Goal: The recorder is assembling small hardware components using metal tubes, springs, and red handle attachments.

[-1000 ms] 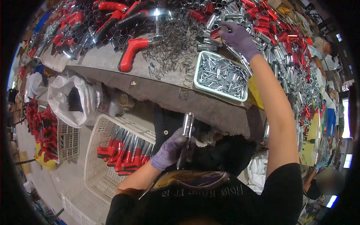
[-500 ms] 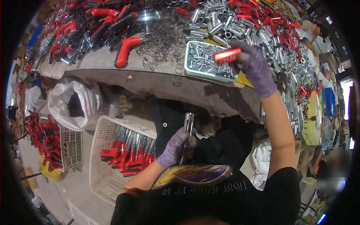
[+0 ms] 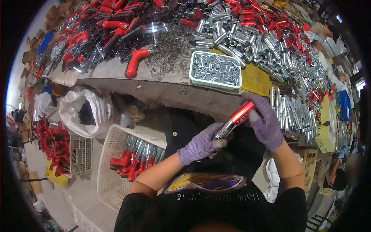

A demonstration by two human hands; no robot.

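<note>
My left hand [image 3: 201, 144], in a purple knit glove, grips a chrome metal tube [image 3: 225, 130] tilted up to the right above my lap. With the fingers of my right hand [image 3: 267, 124], gloved alike, I hold a shiny red metal sleeve [image 3: 242, 112] in line with the tube's upper end. The two parts meet there; whether the sleeve sits around the tube or only against it I cannot tell. Just beyond, at the table's near edge, stands a pale green tray [image 3: 216, 84] full of small silver pins [image 3: 216, 69].
Heaped across the table are chrome tubes [image 3: 247, 38], red sleeves [image 3: 284, 33] and red-and-black pistol-shaped handles [image 3: 136, 63], with thin wire springs [image 3: 168, 58] among them. To my left are a white crate [image 3: 106, 170] of red-handled tools [image 3: 135, 158] and a white sack [image 3: 83, 116].
My right hand has come down from over the pin tray with the red sleeve to my left hand. The tube, upright before, now leans right and meets the sleeve.
</note>
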